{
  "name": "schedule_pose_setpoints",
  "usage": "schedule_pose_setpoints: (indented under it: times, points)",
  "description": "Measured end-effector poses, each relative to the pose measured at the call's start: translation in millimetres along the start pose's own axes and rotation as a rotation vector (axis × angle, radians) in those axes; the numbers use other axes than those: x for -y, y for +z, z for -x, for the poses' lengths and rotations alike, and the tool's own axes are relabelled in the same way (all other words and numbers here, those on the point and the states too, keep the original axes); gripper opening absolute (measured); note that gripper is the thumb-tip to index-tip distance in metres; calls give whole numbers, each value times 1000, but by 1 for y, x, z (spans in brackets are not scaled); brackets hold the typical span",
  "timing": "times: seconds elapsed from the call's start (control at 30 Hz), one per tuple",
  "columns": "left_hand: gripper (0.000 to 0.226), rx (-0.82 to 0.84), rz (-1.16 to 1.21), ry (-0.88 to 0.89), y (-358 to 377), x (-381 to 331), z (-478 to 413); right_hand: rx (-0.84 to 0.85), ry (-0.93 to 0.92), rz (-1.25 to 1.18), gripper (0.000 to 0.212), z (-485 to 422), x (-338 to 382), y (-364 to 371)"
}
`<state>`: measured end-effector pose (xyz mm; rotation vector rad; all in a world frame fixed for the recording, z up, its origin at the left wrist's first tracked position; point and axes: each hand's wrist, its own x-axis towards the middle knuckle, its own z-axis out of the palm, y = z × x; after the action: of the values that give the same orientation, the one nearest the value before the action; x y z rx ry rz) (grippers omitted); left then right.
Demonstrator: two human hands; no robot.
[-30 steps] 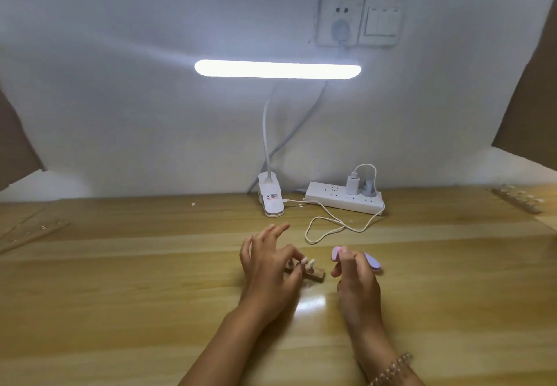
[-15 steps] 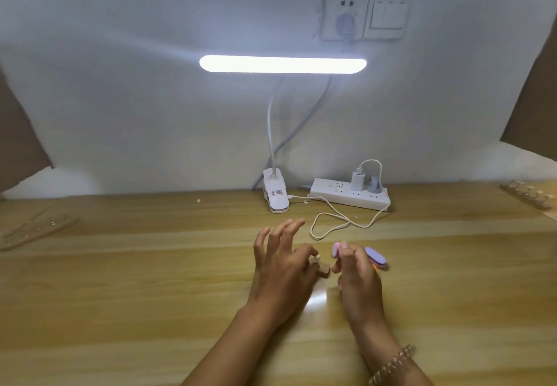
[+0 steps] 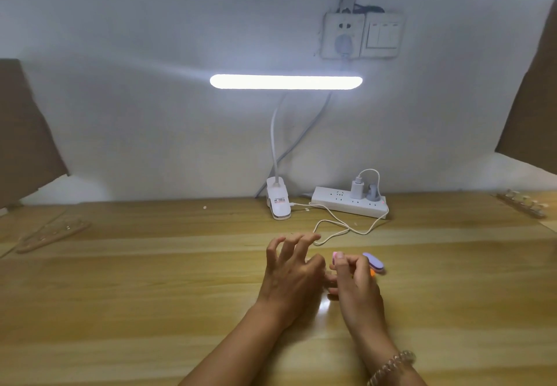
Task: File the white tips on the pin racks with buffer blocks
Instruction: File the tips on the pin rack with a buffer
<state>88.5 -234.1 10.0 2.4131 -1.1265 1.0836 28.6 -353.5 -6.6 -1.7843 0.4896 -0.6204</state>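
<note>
White tips on the short wooden pin rack, visible a second ago, now hide between the closed-up hands at six o'clock of the white power strip [image 3: 346, 205], left hand [image 3: 291, 277] fanned, its grip impossible to tell, right hand [image 3: 357, 286] clamping the pink-and-purple buffer block [image 3: 373, 262], so filing seems begun

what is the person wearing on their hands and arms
No sleeves or gloves are in view. The left hand shows no ring or band. The right hand shows no ring either, but a beaded bracelet circles its wrist.
</note>
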Motion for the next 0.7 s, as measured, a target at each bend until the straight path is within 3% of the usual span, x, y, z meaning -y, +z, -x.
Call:
schedule_pose_setpoints:
  times: [0.1, 0.23, 0.4, 0.57, 0.7]
  points:
    - [7, 9, 86, -10, -4, 1, 6, 4, 11, -32, 25, 1, 2, -2]
    - [5, 131, 474, -341, -16, 12, 26, 11, -41, -25, 20, 5, 7, -2]
    - [7, 95, 811, -534, -27, 26, 40, 47, -322, 164, 22, 21, 19, -1]
    - [18, 217, 901, -548, -27, 37, 41, 183, -577, 416, 27, 34, 19, 2]
    - [19, 349, 837, -502, -28, 34, 43, 159, -524, 414, 31, 27, 19, 0]
